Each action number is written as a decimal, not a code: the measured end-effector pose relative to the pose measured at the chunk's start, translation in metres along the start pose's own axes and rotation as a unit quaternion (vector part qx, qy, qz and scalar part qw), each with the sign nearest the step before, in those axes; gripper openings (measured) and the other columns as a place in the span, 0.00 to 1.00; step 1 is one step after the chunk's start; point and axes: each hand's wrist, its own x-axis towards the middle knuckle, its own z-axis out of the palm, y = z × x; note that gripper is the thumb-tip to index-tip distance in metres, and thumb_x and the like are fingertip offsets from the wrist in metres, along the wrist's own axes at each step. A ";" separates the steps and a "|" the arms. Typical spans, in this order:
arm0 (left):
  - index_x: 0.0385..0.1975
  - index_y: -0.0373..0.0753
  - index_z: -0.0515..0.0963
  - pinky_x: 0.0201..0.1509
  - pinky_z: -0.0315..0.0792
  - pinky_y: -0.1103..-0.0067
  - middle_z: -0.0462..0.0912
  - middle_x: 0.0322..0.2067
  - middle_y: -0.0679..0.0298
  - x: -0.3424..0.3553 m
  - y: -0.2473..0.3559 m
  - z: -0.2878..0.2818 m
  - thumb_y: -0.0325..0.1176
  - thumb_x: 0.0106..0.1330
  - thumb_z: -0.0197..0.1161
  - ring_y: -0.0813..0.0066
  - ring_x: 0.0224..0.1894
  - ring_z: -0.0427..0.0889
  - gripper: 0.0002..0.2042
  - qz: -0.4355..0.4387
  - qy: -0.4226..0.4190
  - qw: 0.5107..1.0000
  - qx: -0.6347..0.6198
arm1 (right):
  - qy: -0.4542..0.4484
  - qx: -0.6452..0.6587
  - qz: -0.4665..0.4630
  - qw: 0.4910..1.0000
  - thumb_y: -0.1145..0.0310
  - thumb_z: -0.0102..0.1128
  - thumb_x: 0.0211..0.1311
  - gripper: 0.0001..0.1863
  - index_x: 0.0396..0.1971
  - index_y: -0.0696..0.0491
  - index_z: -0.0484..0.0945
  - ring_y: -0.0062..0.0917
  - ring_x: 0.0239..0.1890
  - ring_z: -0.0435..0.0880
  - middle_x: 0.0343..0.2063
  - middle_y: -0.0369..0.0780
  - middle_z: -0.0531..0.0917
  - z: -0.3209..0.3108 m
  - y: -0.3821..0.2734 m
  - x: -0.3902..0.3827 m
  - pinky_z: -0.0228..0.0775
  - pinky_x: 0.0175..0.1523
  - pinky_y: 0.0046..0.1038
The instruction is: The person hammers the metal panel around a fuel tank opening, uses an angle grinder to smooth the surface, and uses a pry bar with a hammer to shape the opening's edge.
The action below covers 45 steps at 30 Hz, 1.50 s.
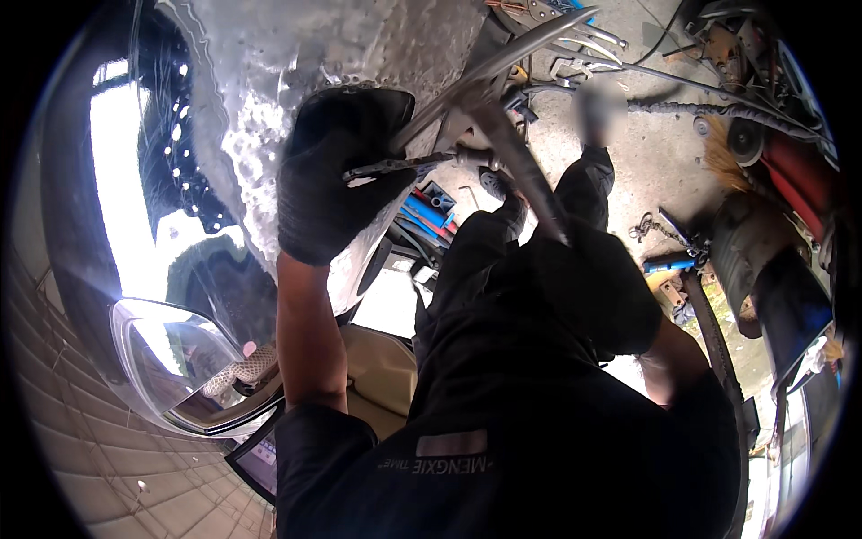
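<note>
My left hand, in a black glove, is closed around a slim metal tool whose exact kind I cannot make out. It rests against the bare grey metal of a dented car body panel, beside a dark opening in it. My right hand, also gloved in black, grips the handle of a hammer. The hammer's long, narrow head lies slantwise above the slim tool's outer end, slightly blurred. Whether the two tools touch, I cannot tell.
Glossy dark paint and a small side window are at left. A tan car interior part shows below my left forearm. Blue and red tools lie beyond the panel. Cables, an angle grinder and a blue-handled tool lie at right.
</note>
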 end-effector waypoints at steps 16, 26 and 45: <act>0.28 0.37 0.81 0.45 0.79 0.72 0.81 0.45 0.55 0.004 -0.001 0.005 0.28 0.41 0.82 0.59 0.44 0.83 0.16 0.053 0.037 0.998 -0.015 | 0.059 0.100 -0.173 0.978 0.61 0.49 0.75 0.17 0.55 0.54 0.68 0.17 0.14 0.68 0.19 0.30 0.72 0.002 -0.023 -0.015 0.62 0.18 0.17; 0.26 0.36 0.80 0.47 0.78 0.71 0.81 0.44 0.54 0.004 -0.002 0.006 0.27 0.40 0.81 0.57 0.44 0.82 0.16 0.060 0.043 0.997 -0.017 | 0.063 0.261 -0.066 0.961 0.51 0.46 0.76 0.17 0.46 0.50 0.70 0.16 0.14 0.64 0.19 0.31 0.69 0.004 -0.027 -0.006 0.55 0.16 0.18; 0.23 0.37 0.79 0.48 0.78 0.70 0.82 0.41 0.54 0.002 0.003 0.001 0.30 0.40 0.82 0.56 0.46 0.82 0.15 0.044 0.021 0.999 0.011 | -0.015 -0.066 -0.098 0.993 0.64 0.56 0.71 0.15 0.48 0.59 0.72 0.24 0.31 0.77 0.28 0.37 0.77 -0.005 0.004 0.003 0.68 0.37 0.28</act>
